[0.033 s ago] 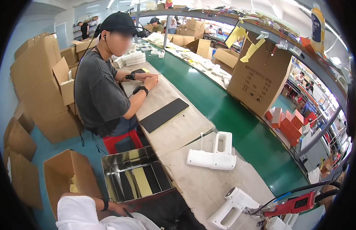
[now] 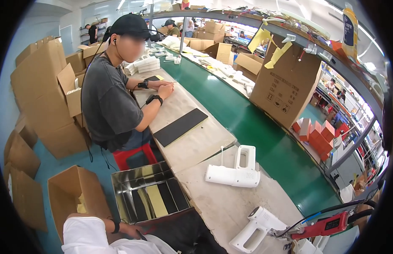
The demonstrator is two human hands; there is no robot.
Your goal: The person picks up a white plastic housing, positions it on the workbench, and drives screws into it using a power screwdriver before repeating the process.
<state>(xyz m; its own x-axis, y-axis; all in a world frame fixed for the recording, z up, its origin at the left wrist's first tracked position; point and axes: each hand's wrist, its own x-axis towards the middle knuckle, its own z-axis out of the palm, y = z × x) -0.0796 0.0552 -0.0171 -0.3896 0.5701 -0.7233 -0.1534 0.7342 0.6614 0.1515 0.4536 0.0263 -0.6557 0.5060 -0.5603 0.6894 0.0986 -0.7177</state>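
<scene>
My left hand [image 2: 130,230] is low in the picture, in front of the metal bin, with a black band on its wrist and a white sleeve above. A thin dark piece shows by its fingers, which are largely hidden. My right hand is out of sight. On the table to the right lies a white plastic gun-shaped housing [image 2: 232,175] with a looped handle. A second white housing [image 2: 258,224] lies nearer, next to a red-bodied tool [image 2: 323,226] with cables. The shiny metal bin [image 2: 124,199] holds black and pale yellow foam strips [image 2: 156,200].
A co-worker [image 2: 116,93] sits at the table's far left, hands together, near a flat black foam sheet [image 2: 180,127]. An open cardboard box [image 2: 63,190] stands left of the bin. Beyond the table runs a green conveyor belt [image 2: 217,101]; a large carton [image 2: 285,84] stands across it.
</scene>
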